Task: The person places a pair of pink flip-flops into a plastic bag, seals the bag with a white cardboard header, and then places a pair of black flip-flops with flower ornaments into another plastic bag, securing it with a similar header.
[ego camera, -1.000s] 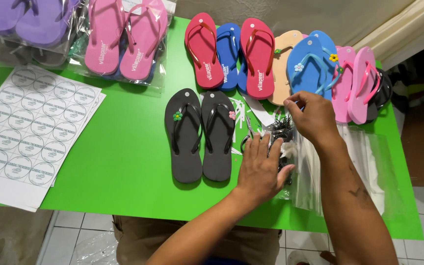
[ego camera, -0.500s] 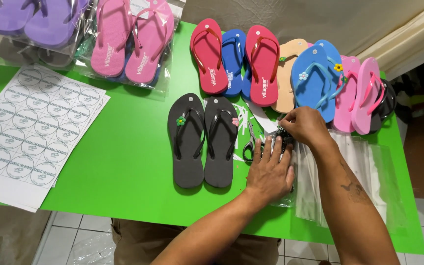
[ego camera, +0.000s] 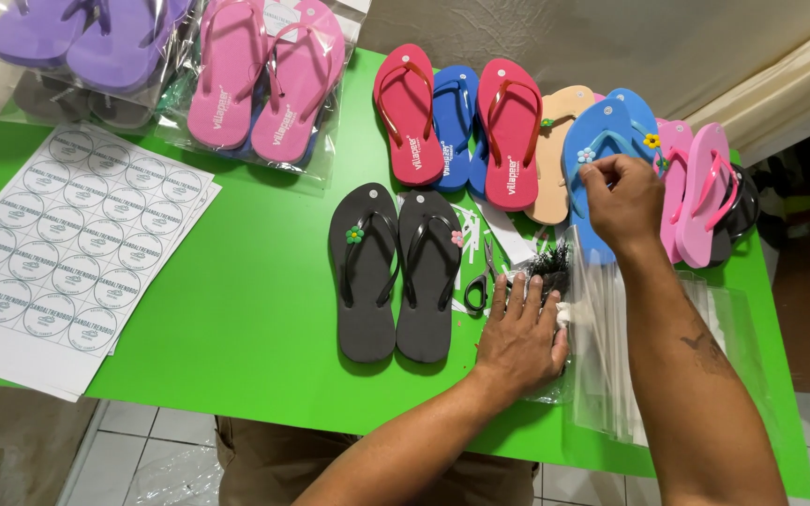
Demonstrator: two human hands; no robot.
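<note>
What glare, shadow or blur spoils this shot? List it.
Head view: even, soft light and sharp focus throughout; glare only on the clear bags over the pink flip-flops; faint shadows under the left hand and black flip-flops; right hand unblurred; table edges bow slightly.

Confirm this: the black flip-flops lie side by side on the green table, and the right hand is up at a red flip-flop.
Not quite. The head view shows the right hand at a light blue flip-flop, not a red one. The black flip-flops do lie side by side on the green table.
</note>
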